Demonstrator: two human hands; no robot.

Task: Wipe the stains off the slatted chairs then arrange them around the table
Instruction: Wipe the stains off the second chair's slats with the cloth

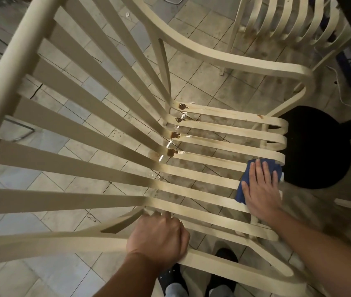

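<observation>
I have one view, head cam | looks steeply down onto the slatted chair (224, 112) | very close, wide-angle | tiled floor (52, 273) lower left

Place: you seem to be in a patio or café-style seating area.
Floor: worn, stained pale tiles (194, 82) lie under you.
Furniture: a cream slatted chair (224, 113), a second chair (236, 22) beyond it, and a round black base (318, 146) nearby.

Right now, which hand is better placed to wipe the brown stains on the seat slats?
Right. The right hand presses the blue cloth on the seat slats, the brown stains farther along them; the left hand holds the armrest.
</observation>
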